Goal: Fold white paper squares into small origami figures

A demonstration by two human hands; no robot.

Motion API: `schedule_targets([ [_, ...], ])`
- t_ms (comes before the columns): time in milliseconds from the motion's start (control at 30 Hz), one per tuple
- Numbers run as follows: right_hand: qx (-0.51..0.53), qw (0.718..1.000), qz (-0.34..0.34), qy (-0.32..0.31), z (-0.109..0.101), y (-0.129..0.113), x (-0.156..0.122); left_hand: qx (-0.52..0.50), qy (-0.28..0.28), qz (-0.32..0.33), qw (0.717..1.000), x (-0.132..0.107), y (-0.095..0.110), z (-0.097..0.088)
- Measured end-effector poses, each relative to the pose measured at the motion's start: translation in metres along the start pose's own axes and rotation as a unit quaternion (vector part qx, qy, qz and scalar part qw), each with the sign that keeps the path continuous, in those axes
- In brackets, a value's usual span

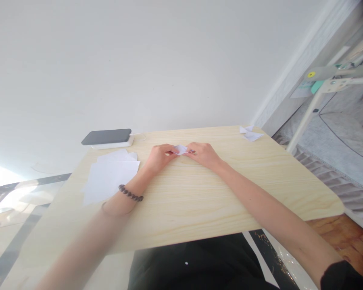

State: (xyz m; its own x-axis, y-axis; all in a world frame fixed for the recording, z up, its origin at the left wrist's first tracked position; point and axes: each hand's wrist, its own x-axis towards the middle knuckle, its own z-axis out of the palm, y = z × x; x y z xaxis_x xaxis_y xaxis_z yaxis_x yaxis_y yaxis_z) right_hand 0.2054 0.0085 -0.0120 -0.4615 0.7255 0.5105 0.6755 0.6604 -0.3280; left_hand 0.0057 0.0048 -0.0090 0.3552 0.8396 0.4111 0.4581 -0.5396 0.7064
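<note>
A small folded piece of white paper (180,150) is held just above the middle of the table, stretched between both hands. My left hand (161,158) pinches its left edge, thumb on top. At the right edge, my right hand (203,154) grips it between thumb and fingers. The fingertips partly cover the paper, so its full folded shape cannot be made out. To the left of my left hand lie several loose sheets of white paper (111,177), overlapping. A finished-looking folded paper shape (250,133) rests at the far right corner, apart from both hands.
A dark-topped white flat device (107,137) with a white cable sits at the table's back left. The light wood table (181,217) meets a white wall behind. Beyond its right edge stands a white metal frame (308,117) by a grey covered bed.
</note>
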Motion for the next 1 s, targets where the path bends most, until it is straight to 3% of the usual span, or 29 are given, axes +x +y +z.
schedule_targets([
  [267, 0.118, 0.991, 0.040, 0.040, 0.0017, -0.0021, 0.0026, -0.029, 0.005, -0.087, 0.996, 0.0018, 0.0021, -0.0065],
  [433, 0.208, 0.970, 0.119, 0.044, 0.0013, -0.0029, 0.0021, -0.084, 0.000, -0.117, 0.990, 0.0019, 0.0025, -0.0069],
  [767, 0.339, 0.922, 0.180, 0.042, 0.0025, -0.0065, 0.0060, -0.228, -0.002, -0.141, 0.963, 0.0046, -0.0001, -0.0018],
  [1000, 0.356, 0.915, 0.185, 0.041, 0.0033, -0.0068, 0.0070, -0.263, -0.007, -0.134, 0.955, 0.0056, -0.0054, 0.0013],
])
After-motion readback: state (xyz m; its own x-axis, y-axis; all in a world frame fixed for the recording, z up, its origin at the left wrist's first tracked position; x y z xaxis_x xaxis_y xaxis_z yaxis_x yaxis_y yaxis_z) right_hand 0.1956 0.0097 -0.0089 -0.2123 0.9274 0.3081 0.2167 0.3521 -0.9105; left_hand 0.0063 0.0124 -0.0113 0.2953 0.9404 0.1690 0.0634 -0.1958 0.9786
